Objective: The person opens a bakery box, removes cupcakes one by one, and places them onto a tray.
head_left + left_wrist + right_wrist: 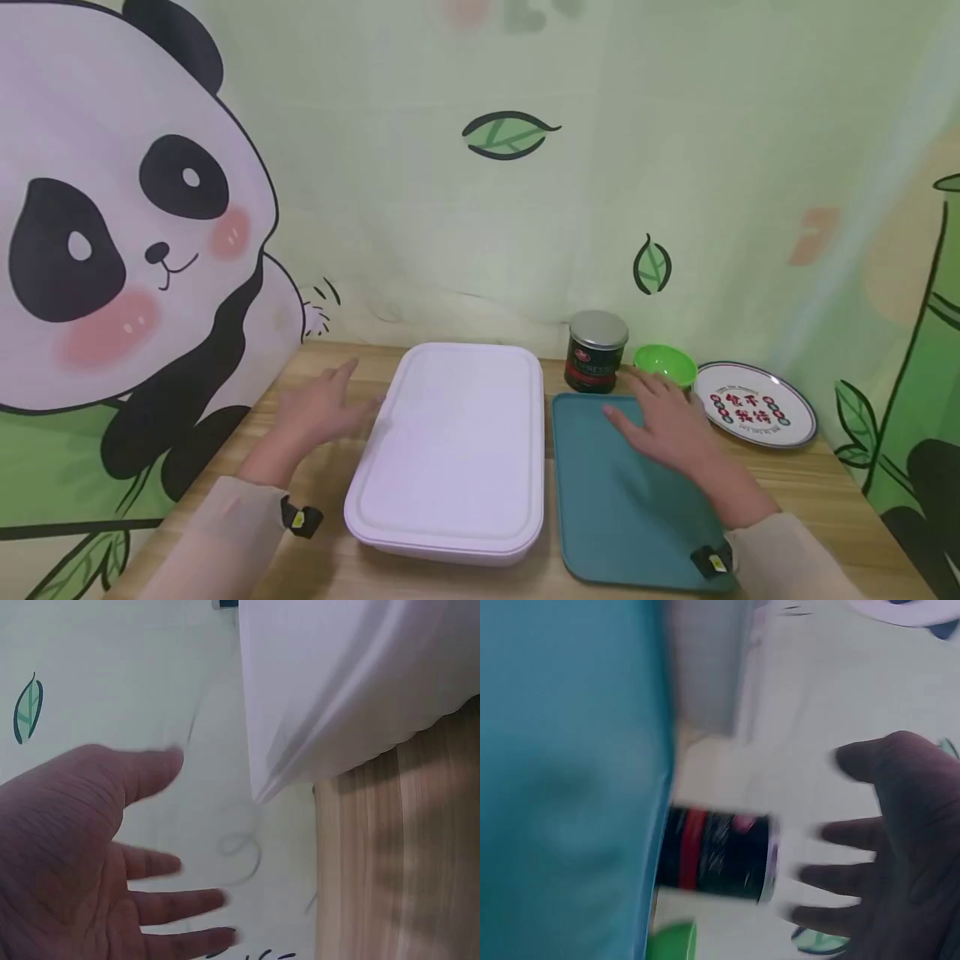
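A white lidded storage box [457, 450] lies on the wooden table, its lid on. My left hand [322, 408] hovers by the box's left side, fingers spread and holding nothing; in the left wrist view a gap separates the hand [97, 855] from the box wall [337, 697]. To the right of the box is a flat teal rectangular tray or board [630, 500]. Over its far right part my right hand [671, 421] is held with fingers extended and nothing in them. A dark espresso can [594, 354] with a silver lid stands just beyond the fingertips.
Behind the right hand sits a green bowl [666, 364]. Beside it a white oval plate [757, 408] with red lettering lies at the table's right. A fabric backdrop [420, 225] printed with a panda and leaves hangs along the back edge of the table [810, 492].
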Motion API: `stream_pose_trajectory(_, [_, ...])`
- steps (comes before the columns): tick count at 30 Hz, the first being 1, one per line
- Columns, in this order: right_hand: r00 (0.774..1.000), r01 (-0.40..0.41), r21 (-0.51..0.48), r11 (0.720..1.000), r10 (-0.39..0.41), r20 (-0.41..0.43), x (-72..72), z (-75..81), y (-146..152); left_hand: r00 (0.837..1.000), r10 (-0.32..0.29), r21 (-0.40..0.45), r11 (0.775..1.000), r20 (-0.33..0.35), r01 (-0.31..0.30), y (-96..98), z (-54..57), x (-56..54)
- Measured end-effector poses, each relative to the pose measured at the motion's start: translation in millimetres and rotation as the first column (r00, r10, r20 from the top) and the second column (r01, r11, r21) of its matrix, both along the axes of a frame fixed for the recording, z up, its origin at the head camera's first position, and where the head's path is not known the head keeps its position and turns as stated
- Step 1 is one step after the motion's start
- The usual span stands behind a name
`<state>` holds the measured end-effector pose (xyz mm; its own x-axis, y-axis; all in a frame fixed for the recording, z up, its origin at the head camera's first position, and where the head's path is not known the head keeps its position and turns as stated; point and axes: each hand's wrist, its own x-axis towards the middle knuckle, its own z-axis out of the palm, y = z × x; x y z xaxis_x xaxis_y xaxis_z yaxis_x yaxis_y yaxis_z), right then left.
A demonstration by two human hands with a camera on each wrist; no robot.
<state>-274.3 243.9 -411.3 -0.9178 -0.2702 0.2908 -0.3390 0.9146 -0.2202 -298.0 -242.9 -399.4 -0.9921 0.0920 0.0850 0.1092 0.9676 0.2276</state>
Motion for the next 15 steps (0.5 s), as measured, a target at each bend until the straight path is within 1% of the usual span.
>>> stream_pose_trajectory(1, [0.998, -0.038, -0.077, 0.996, 0.042, 0.053, -0.5, 2.8, -4.8, 1.000, 0.003, 0.042, 0.999, 0.025, -0.004, -2.3, -0.1, -1.3])
stream_pose_trajectory(3, [0.979, -0.088, -0.226, 0.970, 0.126, 0.160, -2.9, 8.3, -16.9, 0.997, -0.006, 0.138, 0.990, 0.080, -0.005, -7.8, -1.6, -4.6])
stream_pose_trajectory(4, [0.966, -0.091, -0.287, 0.954, 0.154, 0.206, -4.5, 10.4, -24.1, 0.993, -0.023, 0.195, 0.981, 0.112, 0.001, -11.0, -3.9, -6.6])
stream_pose_trajectory(5, [0.954, -0.076, -0.334, 0.940, 0.165, 0.248, -6.3, 12.3, -31.6, 0.987, -0.046, 0.259, 0.966, 0.151, 0.005, -13.7, -6.6, -8.1])
stream_pose_trajectory(7, [0.940, -0.038, -0.369, 0.928, 0.159, 0.303, -10.7, 12.6, -45.4, 0.969, -0.089, 0.373, 0.928, 0.228, -0.003, -16.6, -11.9, -9.3])
stream_pose_trajectory(9, [0.927, 0.009, -0.382, 0.924, 0.135, 0.349, -16.3, 9.2, -57.6, 0.946, -0.115, 0.464, 0.885, 0.303, -0.041, -16.2, -17.7, -8.3])
stream_pose_trajectory(10, [0.919, 0.035, -0.389, 0.921, 0.123, 0.373, -19.1, 5.8, -62.6, 0.937, -0.129, 0.495, 0.867, 0.326, -0.053, -15.3, -20.9, -7.2])
stream_pose_trajectory(11, [0.909, 0.064, -0.399, 0.915, 0.112, 0.401, -21.6, 1.6, -67.0, 0.929, -0.138, 0.516, 0.854, 0.344, -0.064, -13.2, -23.4, -5.3])
stream_pose_trajectory(13, [0.878, 0.119, -0.434, 0.893, 0.109, 0.465, -25.5, -8.4, -75.3, 0.921, -0.155, 0.531, 0.845, 0.358, -0.065, -9.2, -27.6, -0.9])
stream_pose_trajectory(15, [0.847, 0.155, -0.476, 0.866, 0.132, 0.515, -26.2, -17.9, -83.2, 0.920, -0.172, 0.544, 0.837, 0.352, -0.051, -6.8, -31.3, 3.6])
